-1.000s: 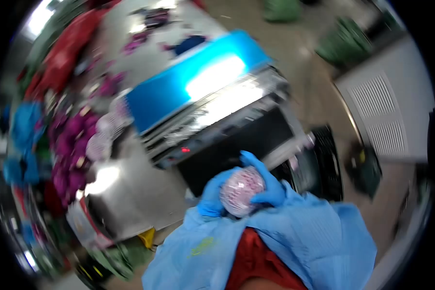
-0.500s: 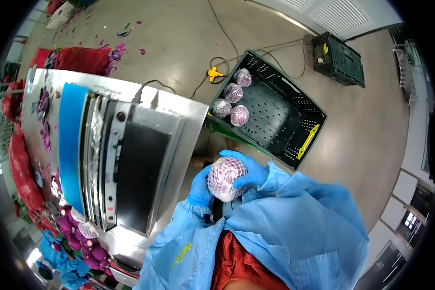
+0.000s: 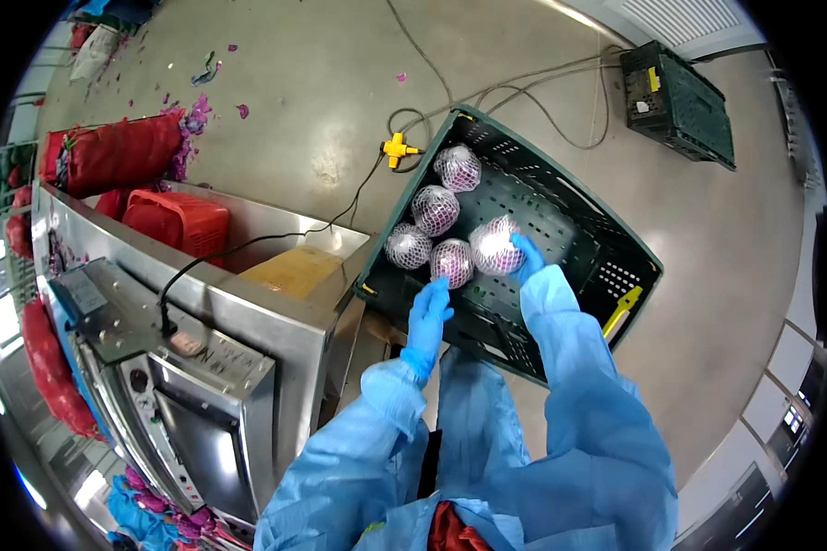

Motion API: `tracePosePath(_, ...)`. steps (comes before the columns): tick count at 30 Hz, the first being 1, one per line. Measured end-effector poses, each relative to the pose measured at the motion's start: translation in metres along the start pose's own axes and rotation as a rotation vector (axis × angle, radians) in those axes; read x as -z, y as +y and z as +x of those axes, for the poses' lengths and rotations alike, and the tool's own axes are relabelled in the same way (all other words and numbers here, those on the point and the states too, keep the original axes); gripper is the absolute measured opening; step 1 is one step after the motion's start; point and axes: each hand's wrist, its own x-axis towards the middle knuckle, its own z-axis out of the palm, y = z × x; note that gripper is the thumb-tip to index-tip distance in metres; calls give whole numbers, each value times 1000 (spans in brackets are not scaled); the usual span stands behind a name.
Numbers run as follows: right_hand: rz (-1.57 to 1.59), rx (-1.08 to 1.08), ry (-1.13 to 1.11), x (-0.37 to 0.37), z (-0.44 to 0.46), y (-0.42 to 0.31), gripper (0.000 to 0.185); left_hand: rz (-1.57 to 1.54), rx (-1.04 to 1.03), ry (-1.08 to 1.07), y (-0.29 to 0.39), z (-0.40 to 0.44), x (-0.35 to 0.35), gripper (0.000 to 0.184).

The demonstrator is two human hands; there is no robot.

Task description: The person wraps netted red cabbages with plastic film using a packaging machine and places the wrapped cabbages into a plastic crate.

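Observation:
Inside the dark green crate point(image 3: 574, 188) my right hand point(image 3: 527, 259) grips a red cabbage point(image 3: 496, 244) from its right side; the cabbage is wrapped in a white net. My left hand point(image 3: 428, 319), in a blue glove like the right, is over the crate's near wall with its fingers stretched out. Its fingertips are at the lower edge of another netted cabbage point(image 3: 452, 263); whether they touch it I cannot tell. Several more netted cabbages, such as the one at the back point(image 3: 458, 169), lie along the crate's left side.
To the left stands a steel bench point(image 3: 193, 275) carrying a sealing machine point(image 3: 207, 404). A red basket point(image 3: 198, 220) and red sacks point(image 3: 124, 154) are beyond it. A yellow plug connector point(image 3: 398, 150) and cables lie on the floor. Another green crate point(image 3: 680, 110) is at the back right.
Both hands have moved forward from my body to the crate. The cabbage held between them is now inside it, in my right hand, and my left hand has let go.

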Motion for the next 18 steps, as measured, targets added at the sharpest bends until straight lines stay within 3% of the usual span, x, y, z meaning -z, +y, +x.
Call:
tracePosePath(3,89,-131,166,48,67,13,57,-48,-11,-40,-5,-20,10,34)
tracePosePath(5,156,-185,231,126,134,55,67,-29,25,-44,-8,-31,18,32)
tracePosePath(10,127,-187,464,67,128,69,64,-11,83,-22,-20,-50,30,32)
tracePosePath(13,26,-345,441,63,123,57,69,-88,100,-33,-22,-55,23,30)
tracePosePath(18,-16,-342,515,52,131,56,81,-136,111,-31,-32,-50,19,28)
